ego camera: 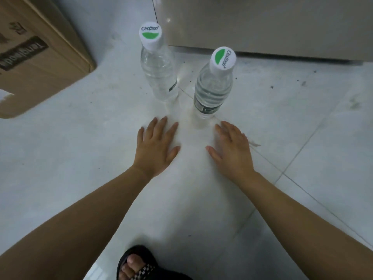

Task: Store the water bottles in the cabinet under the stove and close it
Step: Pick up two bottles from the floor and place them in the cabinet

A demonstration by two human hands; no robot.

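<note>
Two clear water bottles with white caps marked in green stand upright on the pale tiled floor. The left bottle (pixel 158 71) is farther from me, the right bottle (pixel 213 87) nearer. My left hand (pixel 156 146) lies flat with fingers spread just below the left bottle, holding nothing. Palm down and fingers apart, my right hand (pixel 232 148) rests just below the right bottle, apart from it. Behind the bottles runs the beige cabinet front (pixel 262 23), its doors shut, a thin vertical seam at its left end.
A brown cardboard box (pixel 38 55) sits at the upper left on the floor. A foot in a black sandal (pixel 137 263) shows at the bottom edge. Dark specks of dirt dot the tiles at the right.
</note>
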